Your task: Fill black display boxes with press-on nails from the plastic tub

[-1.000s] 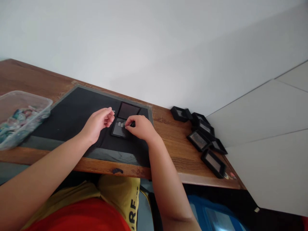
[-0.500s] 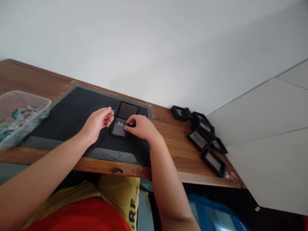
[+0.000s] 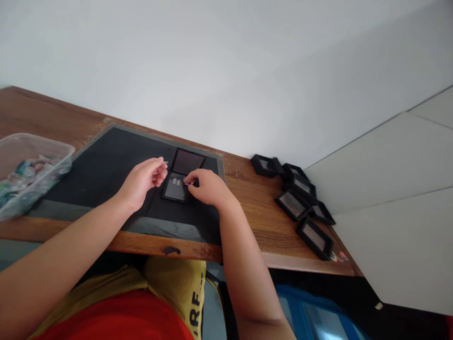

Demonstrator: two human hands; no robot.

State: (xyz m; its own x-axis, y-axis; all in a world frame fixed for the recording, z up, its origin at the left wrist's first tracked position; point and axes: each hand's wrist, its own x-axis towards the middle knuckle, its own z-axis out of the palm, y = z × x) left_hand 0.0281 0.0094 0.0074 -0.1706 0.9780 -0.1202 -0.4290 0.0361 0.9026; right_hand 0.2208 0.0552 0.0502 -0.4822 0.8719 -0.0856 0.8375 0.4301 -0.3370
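Right hand (image 3: 208, 186), apparently over box edge (image 3: 175, 191)

Single head view, near, facing forward-down over desk (image 3: 253, 208).

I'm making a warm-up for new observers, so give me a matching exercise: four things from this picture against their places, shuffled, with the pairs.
1. clear tub
2. black case
3. black boxes
4. right hand

A. over the case's right side
B. clustered toward the right end of the table
C. at the picture's left edge
D. lying open on the dark mat

Pairs: 1-C, 2-D, 3-B, 4-A
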